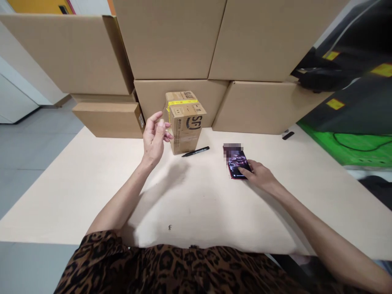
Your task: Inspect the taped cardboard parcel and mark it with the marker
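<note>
Cardboard, brown and stiff-looking, makes up the small box [187,128] that stands upright a little above the middle of the head view, on the far part of the pale worktop [208,220]; just left of it the left hand [154,139] is raised with its fingers loosely curled and nothing between them, the fingertips so near the box's edge that I cannot tell whether they touch; right of centre the right hand [259,173] grips the phone [239,160] at its lower right, thumb laid over the lit screen, the other fingers at the side and partly hidden; whether the phone rests on the worktop or is slightly lifted is unclear; it should handle as a light, rigid slab, slick on the glass and easily cracked if dropped, so its long edges look the safest hold, with little pressure on the screen; the box probably resists a squeeze on its side walls, better taken there than by the yellow tape [183,103] across its top, though its weight cannot be judged; the black marker [196,151] lies at the box's foot, hard and likely to roll, best pinched mid-barrel; larger boxes [171,38] fill the upper centre.
</note>
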The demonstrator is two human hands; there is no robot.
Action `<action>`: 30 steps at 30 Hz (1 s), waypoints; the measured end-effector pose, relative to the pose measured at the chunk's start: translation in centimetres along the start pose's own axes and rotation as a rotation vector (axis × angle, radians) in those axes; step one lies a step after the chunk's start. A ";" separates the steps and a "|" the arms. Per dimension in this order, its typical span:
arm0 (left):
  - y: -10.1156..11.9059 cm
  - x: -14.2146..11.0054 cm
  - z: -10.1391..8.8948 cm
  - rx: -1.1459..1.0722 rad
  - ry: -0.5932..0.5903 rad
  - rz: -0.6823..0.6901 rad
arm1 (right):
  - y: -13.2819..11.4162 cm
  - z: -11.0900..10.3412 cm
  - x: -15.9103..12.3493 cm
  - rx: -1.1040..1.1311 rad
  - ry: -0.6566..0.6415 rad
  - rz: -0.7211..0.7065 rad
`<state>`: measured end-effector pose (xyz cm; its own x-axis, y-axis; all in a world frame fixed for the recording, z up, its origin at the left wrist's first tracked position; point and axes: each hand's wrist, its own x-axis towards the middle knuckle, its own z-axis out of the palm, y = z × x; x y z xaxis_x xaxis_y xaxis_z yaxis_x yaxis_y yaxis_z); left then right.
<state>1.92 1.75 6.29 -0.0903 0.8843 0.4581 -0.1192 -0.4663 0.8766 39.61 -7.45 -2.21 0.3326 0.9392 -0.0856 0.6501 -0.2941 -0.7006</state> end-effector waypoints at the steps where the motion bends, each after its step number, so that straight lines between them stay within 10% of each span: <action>1: 0.0 0.0 0.0 0.005 -0.001 -0.002 | -0.1 0.0 -0.2 -0.096 -0.015 -0.022; 6: -0.4 0.1 -0.1 0.030 0.017 -0.008 | -0.3 0.3 -0.8 -0.495 -0.081 -0.094; 22: -4.0 0.2 -0.8 0.252 -0.047 -0.129 | -2.5 -1.1 -0.8 -0.615 -0.210 -0.034; 30: -3.7 -0.4 0.0 0.300 -0.210 -0.054 | -10.9 3.8 1.2 0.358 -0.089 -0.404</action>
<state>2.42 3.14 2.89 0.1172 0.9078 0.4027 0.1800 -0.4182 0.8903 30.35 -2.43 2.61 0.0357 0.9808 0.1918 0.4362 0.1574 -0.8860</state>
